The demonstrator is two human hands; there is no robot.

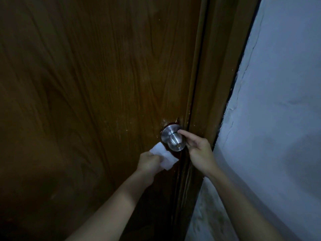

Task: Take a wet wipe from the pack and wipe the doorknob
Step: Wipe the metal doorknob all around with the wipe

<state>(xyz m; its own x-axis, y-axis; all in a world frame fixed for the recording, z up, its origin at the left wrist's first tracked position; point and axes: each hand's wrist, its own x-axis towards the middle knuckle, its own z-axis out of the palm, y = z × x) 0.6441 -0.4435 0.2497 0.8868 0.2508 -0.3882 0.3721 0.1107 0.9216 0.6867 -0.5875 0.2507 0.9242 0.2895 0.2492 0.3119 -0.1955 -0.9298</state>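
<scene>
Here's the left hand (150,161) down below the doorknob (172,139), fingers pinched on a white wet wipe (164,154); the sheet fans up and out of that grasp, its upper corner just beside the round plate at the knob's base, its lower corner hanging free; whether it actually touches metal I cannot tell in this dim light. Over on the other side the right hand (199,150) comes in from the frame edge of the door (86,84); forefinger stretched out with its tip on the upper right of the plate, the other fingers loosely curled and holding nothing. The knob sits close to the door's latch edge, right against the door frame (205,84), with the pale wall (278,101) beyond. The pack is nowhere in view.

By my reading the wipe is out and the wiping is only starting. That sheet looks limp, light and damp, liable to fold or bunch; best gripped by one bunched edge, as now, then cupped round the ball. The knob looks smooth, hard metal, probably slick once wet; it may well turn under pressure.
</scene>
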